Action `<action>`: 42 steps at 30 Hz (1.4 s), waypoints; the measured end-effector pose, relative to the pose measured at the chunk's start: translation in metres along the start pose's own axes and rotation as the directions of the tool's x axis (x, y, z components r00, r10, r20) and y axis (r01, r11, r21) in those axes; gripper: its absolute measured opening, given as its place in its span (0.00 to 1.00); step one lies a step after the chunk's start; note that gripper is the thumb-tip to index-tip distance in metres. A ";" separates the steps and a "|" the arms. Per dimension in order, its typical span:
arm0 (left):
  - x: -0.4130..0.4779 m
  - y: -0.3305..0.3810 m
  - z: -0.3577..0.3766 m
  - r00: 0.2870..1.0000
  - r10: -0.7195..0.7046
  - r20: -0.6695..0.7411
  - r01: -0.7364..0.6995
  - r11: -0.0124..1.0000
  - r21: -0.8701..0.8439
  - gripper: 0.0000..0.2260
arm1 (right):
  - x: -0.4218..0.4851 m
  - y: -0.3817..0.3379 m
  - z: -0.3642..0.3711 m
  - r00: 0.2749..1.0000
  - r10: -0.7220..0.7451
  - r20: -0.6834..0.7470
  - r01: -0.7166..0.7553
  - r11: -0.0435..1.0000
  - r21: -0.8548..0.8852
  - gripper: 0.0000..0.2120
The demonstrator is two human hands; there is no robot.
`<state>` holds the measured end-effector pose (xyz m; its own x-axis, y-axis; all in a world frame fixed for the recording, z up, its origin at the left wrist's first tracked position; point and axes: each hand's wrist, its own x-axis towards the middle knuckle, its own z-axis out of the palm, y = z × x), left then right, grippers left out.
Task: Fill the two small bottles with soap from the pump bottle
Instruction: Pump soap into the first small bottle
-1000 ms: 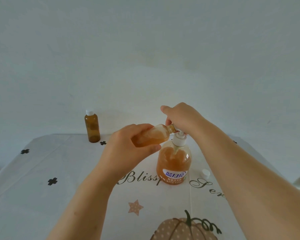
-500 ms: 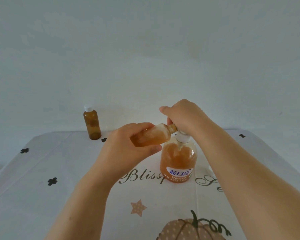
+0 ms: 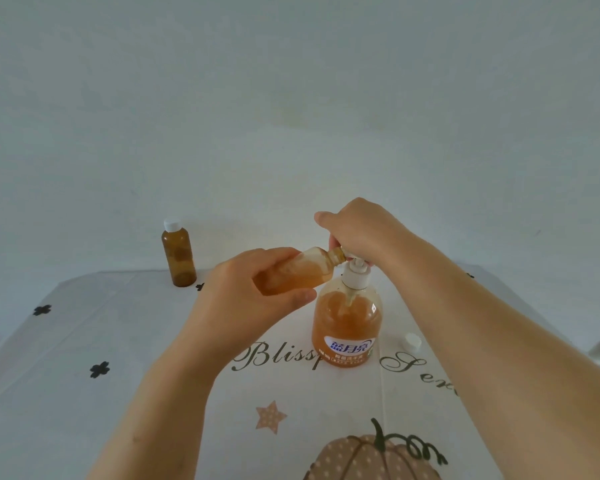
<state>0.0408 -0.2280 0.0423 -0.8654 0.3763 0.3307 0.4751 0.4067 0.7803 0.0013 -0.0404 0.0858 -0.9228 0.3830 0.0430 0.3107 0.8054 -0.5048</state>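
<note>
An orange pump bottle (image 3: 347, 323) with a blue label stands at the table's middle. My right hand (image 3: 357, 230) rests on top of its white pump head, fingers curled over it. My left hand (image 3: 253, 292) grips a small amber bottle (image 3: 302, 273), tilted almost flat, its open neck held at the pump spout; it holds orange soap. A second small amber bottle (image 3: 179, 254) with a white cap stands upright at the back left, apart from both hands.
A loose white cap (image 3: 412, 341) lies on the tablecloth (image 3: 84, 393) right of the pump bottle. The cloth is white with black crosses, script lettering, a star and a pumpkin print. A pale wall rises behind the table's far edge.
Both hands keep their hold. The pump head under my right hand has gone down and come back up a little; the view has shifted slightly.
</note>
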 end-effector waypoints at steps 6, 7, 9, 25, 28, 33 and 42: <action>0.000 0.000 -0.001 1.000 0.002 -0.007 -0.002 1.000 -0.026 0.14 | 0.001 0.000 0.002 1.000 -0.010 0.013 0.010 1.000 -0.013 0.23; 0.000 0.000 -0.001 1.000 0.002 -0.007 -0.002 1.000 -0.024 0.14 | 0.001 0.000 0.003 1.000 -0.012 0.011 0.012 1.000 -0.019 0.24; 0.000 0.000 -0.002 1.000 0.005 -0.005 -0.005 1.000 -0.020 0.14 | 0.002 0.000 0.003 1.000 -0.019 0.003 0.019 0.999 -0.032 0.25; 0.001 -0.002 -0.002 1.000 -0.015 0.021 0.014 0.999 0.033 0.15 | 0.004 0.009 0.015 1.000 -0.022 -0.021 0.022 1.000 -0.002 0.25; 0.001 -0.001 -0.001 1.000 -0.011 0.021 0.010 0.999 0.030 0.14 | 0.004 0.008 0.014 1.000 -0.015 -0.017 0.015 1.000 0.001 0.25; 0.000 0.000 -0.001 1.000 -0.008 0.003 0.008 1.000 -0.013 0.14 | 0.001 0.000 0.003 1.000 -0.021 -0.019 0.021 0.999 -0.027 0.25; -0.001 0.001 -0.001 1.000 0.000 -0.005 0.000 1.000 -0.014 0.13 | 0.000 -0.001 0.003 1.000 -0.026 -0.009 0.026 0.999 -0.029 0.27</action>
<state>0.0424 -0.2293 0.0435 -0.8663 0.3724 0.3329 0.4727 0.3955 0.7875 0.0005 -0.0423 0.0840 -0.9286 0.3656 0.0639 0.2930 0.8278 -0.4784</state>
